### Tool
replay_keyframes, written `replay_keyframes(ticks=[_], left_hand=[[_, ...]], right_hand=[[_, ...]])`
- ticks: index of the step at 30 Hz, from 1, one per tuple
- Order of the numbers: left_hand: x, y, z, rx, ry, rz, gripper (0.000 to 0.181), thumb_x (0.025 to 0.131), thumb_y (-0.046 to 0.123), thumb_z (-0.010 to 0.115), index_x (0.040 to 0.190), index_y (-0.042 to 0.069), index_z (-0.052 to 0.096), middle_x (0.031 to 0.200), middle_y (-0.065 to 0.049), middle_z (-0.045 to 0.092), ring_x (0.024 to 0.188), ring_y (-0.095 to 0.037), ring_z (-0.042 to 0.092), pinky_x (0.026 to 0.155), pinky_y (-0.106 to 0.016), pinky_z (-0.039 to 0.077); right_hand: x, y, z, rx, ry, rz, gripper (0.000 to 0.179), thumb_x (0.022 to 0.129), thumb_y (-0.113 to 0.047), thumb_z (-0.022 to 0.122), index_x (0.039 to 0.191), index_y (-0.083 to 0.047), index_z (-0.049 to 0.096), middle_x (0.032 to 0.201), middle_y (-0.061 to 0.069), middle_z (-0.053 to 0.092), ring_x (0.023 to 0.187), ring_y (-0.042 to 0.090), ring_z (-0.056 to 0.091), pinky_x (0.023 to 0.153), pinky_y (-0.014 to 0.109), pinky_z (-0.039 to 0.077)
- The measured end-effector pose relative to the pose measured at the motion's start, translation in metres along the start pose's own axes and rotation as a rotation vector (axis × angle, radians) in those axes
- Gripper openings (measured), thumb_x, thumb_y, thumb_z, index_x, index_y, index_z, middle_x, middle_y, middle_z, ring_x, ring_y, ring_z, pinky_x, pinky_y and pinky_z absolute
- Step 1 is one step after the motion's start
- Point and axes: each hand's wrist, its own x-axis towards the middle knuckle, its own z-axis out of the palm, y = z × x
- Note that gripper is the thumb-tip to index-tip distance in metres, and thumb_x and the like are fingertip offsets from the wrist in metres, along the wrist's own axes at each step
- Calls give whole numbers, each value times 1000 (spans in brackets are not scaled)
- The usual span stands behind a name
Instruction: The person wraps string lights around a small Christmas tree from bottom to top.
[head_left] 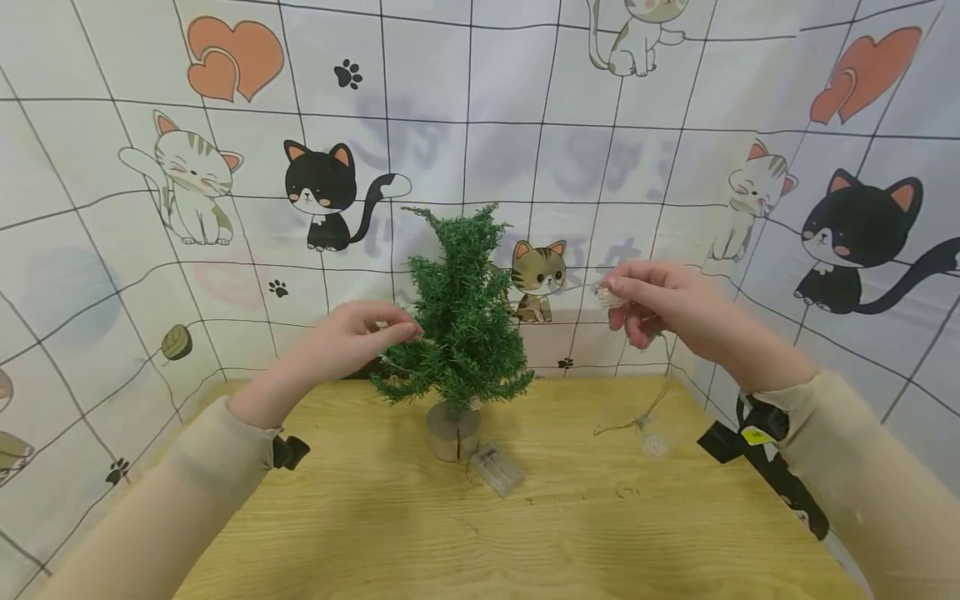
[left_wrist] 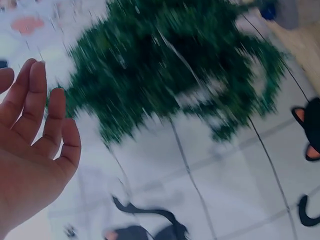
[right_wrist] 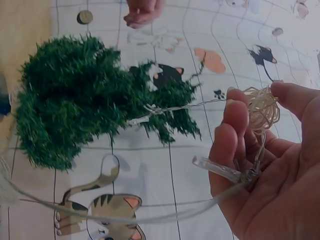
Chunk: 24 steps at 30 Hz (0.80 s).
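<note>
A small green artificial Christmas tree [head_left: 468,321] stands upright on a round wooden base [head_left: 442,433]. To its right, my right hand [head_left: 663,304] pinches a pale woven wire ball [right_wrist: 262,112] between thumb and fingers. The ball belongs to a string of lights; in the right wrist view a clear bulb [right_wrist: 217,169] lies across the fingers, and the twisted wire [right_wrist: 192,105] runs to the tree's upper part. On the tree's left side is my left hand [head_left: 356,333], its fingertips at the branches. Its fingers are loosely bent with nothing between them in the left wrist view.
A clear battery box [head_left: 497,469] lies on the wooden table [head_left: 360,533] by the tree base. More of the light string hangs below my right hand, with another pale ball [head_left: 654,446] on the table. A cat-print cloth [head_left: 450,150] encloses the back and sides.
</note>
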Motion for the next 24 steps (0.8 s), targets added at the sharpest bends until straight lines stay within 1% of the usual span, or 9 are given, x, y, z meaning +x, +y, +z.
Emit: replay_keyframes(ticks=[3, 4, 6, 8, 11, 16, 18, 21, 24], left_hand=[[-3, 15, 16, 83, -10, 135, 20, 99, 28, 58, 109, 18, 72, 107, 5, 68, 100, -13, 60, 81, -37, 50], [-4, 20, 22, 119, 0, 195, 18, 98, 26, 59, 108, 18, 72, 106, 7, 68, 99, -12, 60, 80, -36, 50], [-6, 27, 34, 218, 45, 352, 15, 96, 22, 62, 106, 16, 72, 103, 7, 68, 97, -12, 61, 79, -35, 50], [-8, 34, 48, 348, 127, 528, 14, 94, 18, 64, 105, 15, 72, 102, 6, 68, 96, -13, 61, 81, -34, 50], [-13, 45, 69, 569, 241, 762, 22, 90, 18, 65, 110, 12, 70, 108, 0, 67, 102, -18, 61, 86, -34, 49], [-28, 58, 103, 984, 288, 1056, 48, 90, 30, 62, 137, 18, 55, 138, -3, 53, 128, -22, 47, 104, -43, 38], [-32, 58, 115, 1089, 298, 1173, 54, 93, 28, 60, 144, 19, 46, 147, -4, 44, 136, -23, 39, 109, -48, 31], [-34, 53, 133, 1136, 308, 1314, 61, 96, 17, 60, 151, 17, 35, 153, -7, 35, 142, -26, 29, 111, -53, 24], [-38, 49, 145, 1182, 262, 1369, 65, 98, 16, 57, 154, 20, 27, 156, -8, 29, 144, -27, 22, 112, -54, 19]], right_hand=[[-3, -1, 10, 12, -41, 1, 28, 102, -29, 51, 108, -2, 56, 80, 12, 65, 59, 22, 60, 59, 35, 53], [-4, -2, 14, 15, -52, 1, 28, 102, -29, 51, 108, -2, 56, 81, 13, 65, 61, 23, 61, 61, 37, 54], [-5, -3, 22, 23, -85, 3, 30, 103, -29, 49, 110, 0, 54, 82, 15, 65, 65, 25, 64, 63, 39, 55], [-6, -4, 30, 31, -118, 8, 32, 103, -28, 48, 112, 2, 53, 82, 17, 66, 70, 27, 65, 65, 40, 56], [-5, -6, 42, 47, -167, 16, 34, 103, -27, 47, 116, 4, 52, 83, 18, 66, 76, 28, 67, 68, 41, 56], [-2, -8, 61, 59, -238, 17, 35, 103, -27, 47, 120, 3, 52, 88, 17, 69, 83, 29, 69, 72, 43, 56], [-1, -9, 68, 64, -262, 13, 36, 103, -28, 47, 122, 3, 52, 90, 17, 70, 85, 30, 69, 74, 44, 56], [2, -8, 77, 91, -298, 6, 36, 103, -29, 46, 121, 2, 52, 92, 18, 70, 88, 32, 69, 75, 46, 55], [6, -6, 85, 137, -329, -1, 32, 104, -29, 46, 115, 0, 53, 92, 19, 70, 89, 33, 69, 75, 48, 55]])
